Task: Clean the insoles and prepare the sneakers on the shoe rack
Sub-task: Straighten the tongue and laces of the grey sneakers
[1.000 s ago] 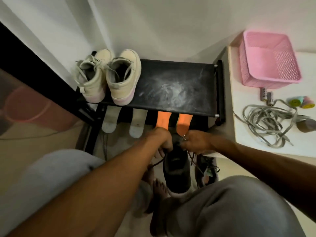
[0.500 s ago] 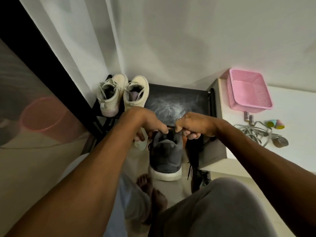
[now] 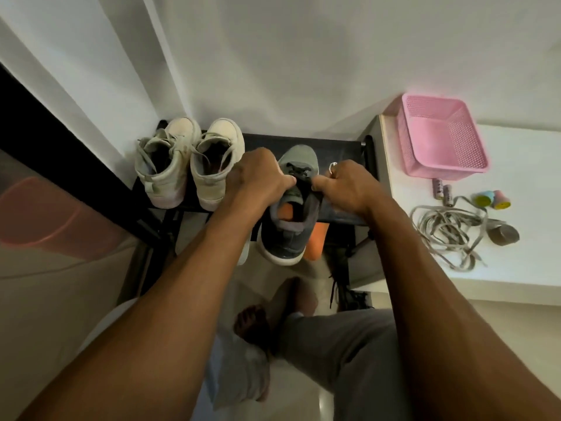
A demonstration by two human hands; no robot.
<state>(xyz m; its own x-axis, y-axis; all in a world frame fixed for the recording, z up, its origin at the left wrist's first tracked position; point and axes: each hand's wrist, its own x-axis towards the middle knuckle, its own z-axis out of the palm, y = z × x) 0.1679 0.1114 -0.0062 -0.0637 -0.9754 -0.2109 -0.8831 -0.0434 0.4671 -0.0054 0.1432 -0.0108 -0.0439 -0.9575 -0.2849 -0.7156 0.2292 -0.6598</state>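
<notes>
A grey sneaker (image 3: pixel 287 238) with a white sole lies toe-first on the black shoe rack (image 3: pixel 340 150), its heel hanging over the front edge. An orange insole (image 3: pixel 287 212) shows inside it. My left hand (image 3: pixel 258 177) grips the sneaker's left side by the laces. My right hand (image 3: pixel 346 185), with a ring on it, pinches the right side of its opening. Another orange insole (image 3: pixel 315 243) leans below the rack's top shelf. Two cream high-top sneakers (image 3: pixel 188 165) stand on the rack's left part.
A white counter (image 3: pixel 516 253) at the right holds a pink basket (image 3: pixel 440 141), a tangle of grey laces (image 3: pixel 446 229), two batteries and small coloured items. A dark shoe (image 3: pixel 349 294) lies on the floor by my bare feet (image 3: pixel 273 311). A white wall stands behind the rack.
Both hands have lifted the grey sneaker from the floor and moved it forward onto the rack's top shelf, toe now pointing at the wall.
</notes>
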